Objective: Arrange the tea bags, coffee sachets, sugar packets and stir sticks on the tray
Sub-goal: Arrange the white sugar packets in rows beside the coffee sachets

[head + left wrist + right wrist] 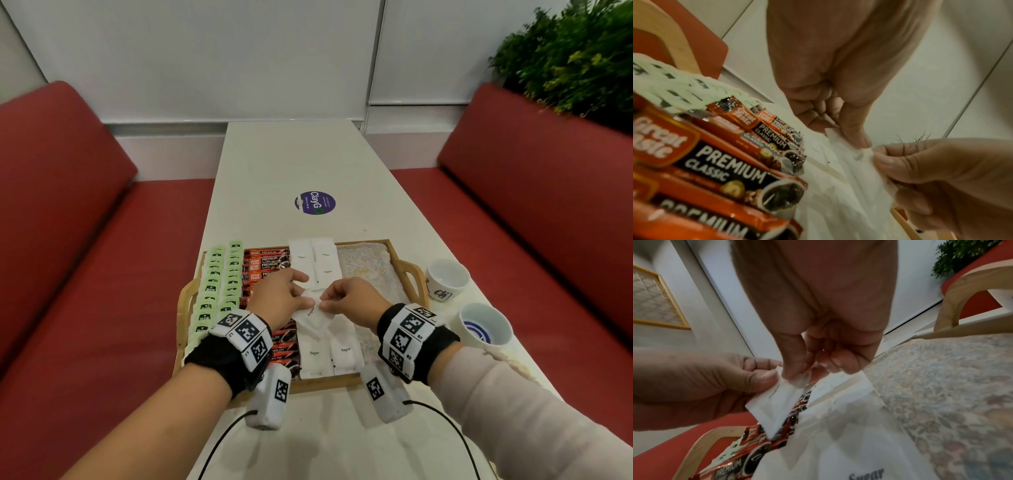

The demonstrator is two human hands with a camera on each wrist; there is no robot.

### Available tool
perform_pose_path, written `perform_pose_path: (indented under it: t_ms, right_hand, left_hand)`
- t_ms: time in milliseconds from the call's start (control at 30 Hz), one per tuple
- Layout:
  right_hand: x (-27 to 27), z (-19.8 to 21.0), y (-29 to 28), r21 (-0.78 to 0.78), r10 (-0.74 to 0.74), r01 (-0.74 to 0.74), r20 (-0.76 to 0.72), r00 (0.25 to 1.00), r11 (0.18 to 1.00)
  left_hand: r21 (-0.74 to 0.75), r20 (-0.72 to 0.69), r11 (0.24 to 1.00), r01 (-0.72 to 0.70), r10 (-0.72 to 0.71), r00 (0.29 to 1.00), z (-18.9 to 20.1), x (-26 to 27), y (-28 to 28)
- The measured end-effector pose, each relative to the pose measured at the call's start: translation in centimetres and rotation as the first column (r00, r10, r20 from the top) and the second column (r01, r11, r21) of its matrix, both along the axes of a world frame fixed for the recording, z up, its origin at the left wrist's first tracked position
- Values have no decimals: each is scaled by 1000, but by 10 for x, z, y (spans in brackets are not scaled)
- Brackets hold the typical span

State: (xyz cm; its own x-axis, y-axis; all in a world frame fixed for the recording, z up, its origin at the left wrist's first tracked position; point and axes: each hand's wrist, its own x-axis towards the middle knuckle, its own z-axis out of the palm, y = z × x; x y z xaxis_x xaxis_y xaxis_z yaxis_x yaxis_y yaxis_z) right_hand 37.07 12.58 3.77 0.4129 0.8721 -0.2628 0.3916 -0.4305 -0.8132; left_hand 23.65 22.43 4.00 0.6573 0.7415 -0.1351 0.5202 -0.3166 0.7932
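A wooden tray (325, 381) holds two columns of green tea bags (219, 284), a column of orange-black coffee sachets (263, 263) and white sugar packets (315, 257). Both hands hover over the tray's middle and share one white sugar packet (313, 317). My left hand (308, 301) pinches its top corner between thumb and fingers, and my right hand (323, 305) pinches the same end from the right. In the left wrist view the left hand (849, 139) pinches the packet (855, 162). In the right wrist view the right hand (797, 374) holds the packet (777, 402) tilted above the sachets.
A patterned cloth (370, 270) lines the tray's bare right part. Two white cups (447, 279) (484, 329) stand on the table right of the tray. A purple sticker (314, 202) lies on the white table beyond. Red benches flank both sides; a plant (575, 58) is at the far right.
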Motion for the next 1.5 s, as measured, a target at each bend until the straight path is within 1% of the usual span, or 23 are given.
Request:
perform_pose_path:
  t_ms: [67, 133, 233, 300, 367, 633, 767, 1000, 1200, 1300, 1400, 1500]
  right_hand:
    - [0, -1, 0, -48, 2, -2, -9, 1000, 999]
    - [0, -2, 2, -99, -42, 38, -40, 998, 994]
    - [3, -7, 9, -188, -185, 170, -67, 980, 967]
    - [6, -11, 14, -230, -273, 257, -44, 961, 939]
    - [11, -14, 20, -244, -317, 305, -10, 949, 921]
    - [12, -18, 40, -337, -280, 340, 215, 936, 878]
    - [10, -18, 42, -368, -260, 339, 248, 933, 866]
    - [11, -10, 33, -315, -283, 354, 251, 926, 881]
    - [-12, 10, 6, -244, -237, 294, 238, 942, 924]
    - [-29, 24, -13, -186, -213, 259, 234, 949, 948]
    - [-45, 35, -33, -96, -209, 234, 215, 954, 968]
    - [-61, 40, -53, -25, -230, 238, 183, 956, 971]
  left_hand:
    - [-26, 21, 999, -24, 24, 999, -1, 1, 3]
    - [-55, 67, 996, -66, 69, 995, -2, 2, 6]
    - [-52, 104, 991, -125, 129, 986, -6, 2, 9]
    - [-46, 101, 989, -141, 145, 984, -9, 1, 12]
    - [-44, 90, 987, -152, 155, 984, -12, 0, 14]
    - [-30, 72, 992, -123, 125, 990, -14, -8, 16]
    - [-41, 65, 991, -128, 131, 989, -14, -11, 16]
    - [-27, 54, 990, -141, 143, 988, -2, -20, 6]
    - [7, 82, 985, -170, 169, 982, 18, -39, -25]
    - [19, 94, 982, -188, 185, 978, 27, -51, -46]
    - [32, 115, 979, -202, 197, 973, 34, -61, -67]
    - [-4, 118, 981, -193, 192, 974, 37, -69, -86]
